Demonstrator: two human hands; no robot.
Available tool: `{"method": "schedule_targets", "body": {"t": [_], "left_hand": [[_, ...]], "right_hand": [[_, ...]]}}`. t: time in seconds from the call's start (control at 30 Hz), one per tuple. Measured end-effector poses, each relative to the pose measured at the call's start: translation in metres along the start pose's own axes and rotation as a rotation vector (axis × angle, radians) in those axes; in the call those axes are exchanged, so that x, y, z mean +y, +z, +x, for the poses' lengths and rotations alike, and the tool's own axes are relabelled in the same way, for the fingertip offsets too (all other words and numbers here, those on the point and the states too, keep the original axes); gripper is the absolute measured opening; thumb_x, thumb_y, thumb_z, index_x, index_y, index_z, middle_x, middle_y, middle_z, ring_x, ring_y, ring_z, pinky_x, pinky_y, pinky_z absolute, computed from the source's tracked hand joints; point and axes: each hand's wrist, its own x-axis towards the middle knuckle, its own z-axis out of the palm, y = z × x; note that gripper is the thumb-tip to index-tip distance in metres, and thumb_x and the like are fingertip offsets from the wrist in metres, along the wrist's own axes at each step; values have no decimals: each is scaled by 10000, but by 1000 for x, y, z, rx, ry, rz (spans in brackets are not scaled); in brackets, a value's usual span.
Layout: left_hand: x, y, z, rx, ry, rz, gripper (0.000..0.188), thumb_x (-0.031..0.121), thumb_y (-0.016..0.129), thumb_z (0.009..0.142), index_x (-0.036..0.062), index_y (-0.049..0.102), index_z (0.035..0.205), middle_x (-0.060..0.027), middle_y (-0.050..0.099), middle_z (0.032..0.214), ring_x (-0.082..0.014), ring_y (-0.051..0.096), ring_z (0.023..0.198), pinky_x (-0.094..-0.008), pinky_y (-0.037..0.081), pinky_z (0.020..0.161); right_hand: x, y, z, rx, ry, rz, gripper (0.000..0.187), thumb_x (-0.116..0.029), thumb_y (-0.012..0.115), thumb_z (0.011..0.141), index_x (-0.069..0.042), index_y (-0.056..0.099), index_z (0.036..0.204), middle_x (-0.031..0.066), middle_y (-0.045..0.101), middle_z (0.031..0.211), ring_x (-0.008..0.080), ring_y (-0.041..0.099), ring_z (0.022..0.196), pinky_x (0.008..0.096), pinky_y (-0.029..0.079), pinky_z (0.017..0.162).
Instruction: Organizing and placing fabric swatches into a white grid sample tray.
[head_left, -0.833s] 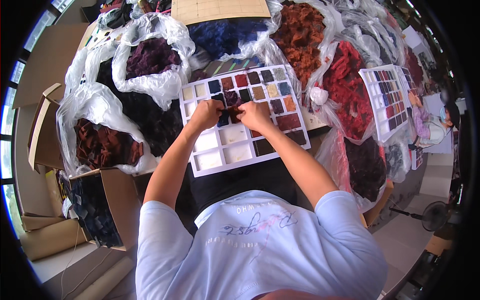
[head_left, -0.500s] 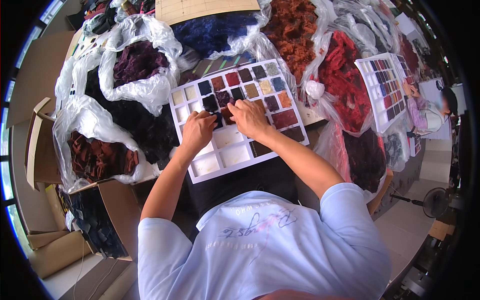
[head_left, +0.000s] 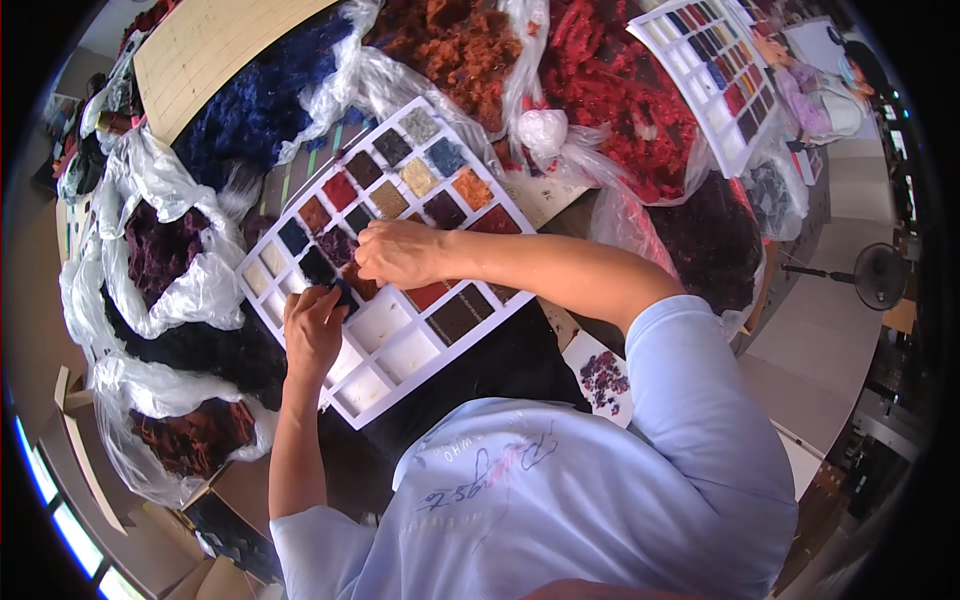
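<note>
**Inspector:** Your left hand (head_left: 312,332) is resting on the white rectangular sample tray with square compartments (head_left: 405,355), near its left part. The fingers (head_left: 322,298) are pressed together and pinching a small tuft of dark fibre (head_left: 340,293) at the rim of a dark-filled compartment.

**Operator:** And my right hand?

**Inspector:** Your right hand (head_left: 402,252) is lying palm down across the tray's middle, fingers (head_left: 368,262) curled close together and pressing on a compartment; I cannot tell whether they are pinching anything. The two hands are working just beside each other, the tuft lying between them.

**Operator:** What are you counting?

**Inspector:** Two trays: the one under your hands, and a second white sample tray (head_left: 718,72) standing well apart at the upper right, also filled with coloured squares. On your tray, the lower compartments are showing white and bare; the upper ones are holding red, brown, tan, orange, blue and black fibre.

**Operator:** And the packages?

**Inspector:** Clear plastic bags are ringing the tray: navy blue fibre (head_left: 262,98) at the upper left, rust-orange fibre (head_left: 452,45) above, bright red fibre (head_left: 620,85) at the upper right, deep purple fibre (head_left: 158,245) at the left, dark red fibre (head_left: 190,440) at the lower left. A small white card with a purple patch (head_left: 600,375) is lying beside your right elbow.
</note>
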Motion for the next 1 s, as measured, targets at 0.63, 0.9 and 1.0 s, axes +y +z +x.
{"method": "schedule_targets", "body": {"t": [0.63,0.9,1.0], "left_hand": [[19,-29,54,-139,99,148,201,150,722,826,73,746,1010,-114,717,913,-338,643,869,-438,476,824],[43,-8,31,-10,-254,-230,219,186,711,905,27,747,1052,-163,742,914,-246,720,785,-338,545,716],[77,1,48,-40,-186,-262,212,172,705,906,17,743,1045,-170,734,888,-242,723,790,-332,547,727]], "right_hand": [[-9,-34,-34,196,245,-77,180,-229,708,821,-71,705,735,72,682,866,268,615,943,418,432,946],[68,-187,-262,840,1405,-404,247,-264,732,860,-51,714,985,165,728,979,343,702,909,424,555,767],[100,-180,-304,488,1426,-537,358,-314,726,841,-62,687,1092,176,720,1053,351,693,1003,459,554,852]]}}
